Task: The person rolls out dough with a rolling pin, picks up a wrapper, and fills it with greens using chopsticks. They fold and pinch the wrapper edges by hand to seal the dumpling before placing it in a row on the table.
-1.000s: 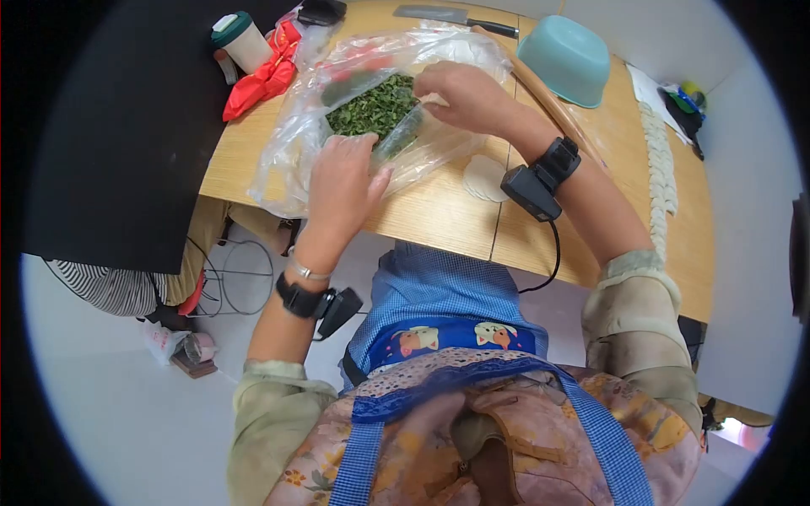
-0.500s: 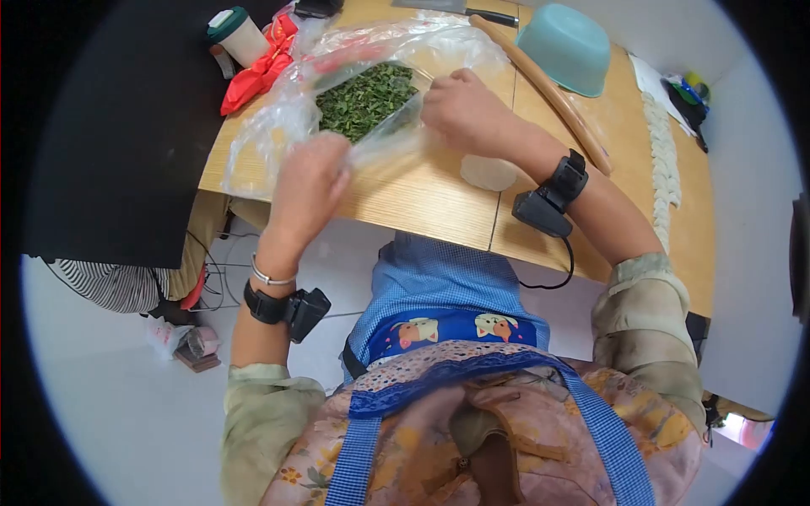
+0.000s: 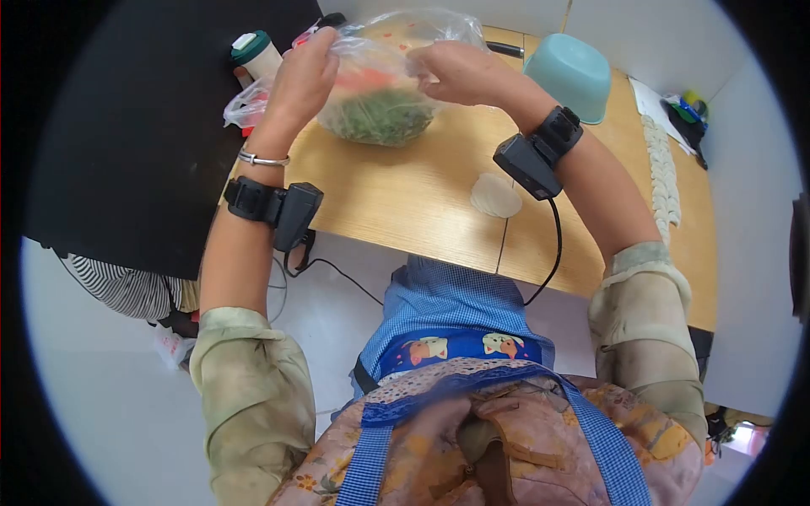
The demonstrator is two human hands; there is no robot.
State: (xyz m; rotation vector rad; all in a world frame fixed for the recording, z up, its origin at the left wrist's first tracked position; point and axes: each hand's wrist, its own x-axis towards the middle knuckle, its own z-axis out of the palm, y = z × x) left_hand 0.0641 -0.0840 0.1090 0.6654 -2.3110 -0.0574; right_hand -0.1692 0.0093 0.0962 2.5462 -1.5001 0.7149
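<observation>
A clear plastic bag [image 3: 371,63] with red print stands on the table, its upper part raised between my hands. Chopped greens [image 3: 380,116] show through its lower side. My left hand [image 3: 308,72] is closed on the bag's left edge. On the other side, my right hand [image 3: 456,72] pinches the right edge with its fingers curled. Nearer to me lies a small stack of round, pale dough wrappers [image 3: 495,196].
A teal bowl [image 3: 569,74] sits upside down at the back right, beside a black handle [image 3: 504,49]. Rows of pale folded dough pieces [image 3: 662,169] line the right side. A green-lidded cup [image 3: 256,55] stands back left. A cable hangs from my right wrist device [image 3: 530,164].
Both hands have moved away from me and up, lifting the bag's edges. The greens, openly visible before, are now behind the plastic. The long wooden rod on the right is no longer visible.
</observation>
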